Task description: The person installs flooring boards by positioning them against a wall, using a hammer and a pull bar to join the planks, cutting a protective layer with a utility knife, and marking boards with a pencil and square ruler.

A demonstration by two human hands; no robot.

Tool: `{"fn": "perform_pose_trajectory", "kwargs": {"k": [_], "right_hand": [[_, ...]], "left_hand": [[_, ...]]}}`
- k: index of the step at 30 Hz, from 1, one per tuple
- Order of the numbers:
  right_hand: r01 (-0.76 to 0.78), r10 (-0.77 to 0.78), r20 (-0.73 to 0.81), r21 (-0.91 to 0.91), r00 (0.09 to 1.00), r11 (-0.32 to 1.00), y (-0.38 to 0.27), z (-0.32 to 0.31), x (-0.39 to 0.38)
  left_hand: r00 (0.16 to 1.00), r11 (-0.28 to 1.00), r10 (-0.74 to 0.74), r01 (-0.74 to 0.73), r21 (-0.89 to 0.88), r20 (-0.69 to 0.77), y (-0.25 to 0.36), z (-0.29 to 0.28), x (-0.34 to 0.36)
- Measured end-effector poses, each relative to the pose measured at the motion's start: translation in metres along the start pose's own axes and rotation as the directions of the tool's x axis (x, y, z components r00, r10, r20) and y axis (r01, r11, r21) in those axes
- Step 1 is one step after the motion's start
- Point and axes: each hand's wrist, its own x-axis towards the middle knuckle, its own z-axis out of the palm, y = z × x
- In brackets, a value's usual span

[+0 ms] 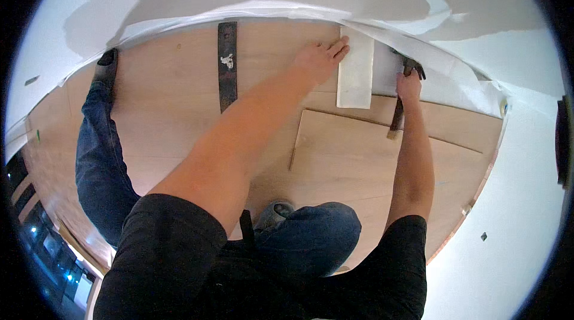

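Observation:
My left hand point(323, 60) reaches forward, fingers stretched out, its fingertips at the left edge of a long white rectangular strip point(356, 81) beside the far wall. To the right, my right hand point(409, 85) grips a claw hammer point(414, 66); its dark head points up toward the wall and its handle extends below my fist. Pale white underlay point(454, 75) shows around the hammer head. Wood-look planks point(173, 110) cover the floor, and a loose plank point(353, 152) lies just below the white strip.
A black flat bar point(228, 45) with white marks lies left of my left hand, toward the wall. White walls point(520, 170) rise at the far side and right. My left leg point(98, 140) stretches to the wall; my bent right knee point(335, 230) is low in the middle.

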Motion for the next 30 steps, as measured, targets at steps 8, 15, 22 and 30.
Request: {"fn": "perform_pose_trajectory", "kwargs": {"k": [8,15,22,30], "right_hand": [[0.053,-0.043,0.131,-0.072,0.990,0.996,-0.015,-0.018,-0.003],[0.269,-0.268,0.023,-0.153,0.963,0.951,-0.004,0.015,0.001],[0.201,-0.199,0.062,-0.029,0.978,0.979,-0.014,0.013,-0.004],[0.269,-0.262,0.075,-0.124,0.962,0.955,-0.026,0.030,-0.013]], "left_hand": [[0.999,0.999,-0.024,0.025,0.037,-0.028,0.002,0.002,-0.005],[0.997,0.997,-0.065,0.062,0.053,0.046,0.000,0.005,-0.007],[0.999,0.999,-0.052,0.052,-0.014,0.007,0.006,0.003,-0.006],[0.991,0.993,-0.094,0.087,-0.076,-0.094,-0.002,0.007,-0.024]]}}
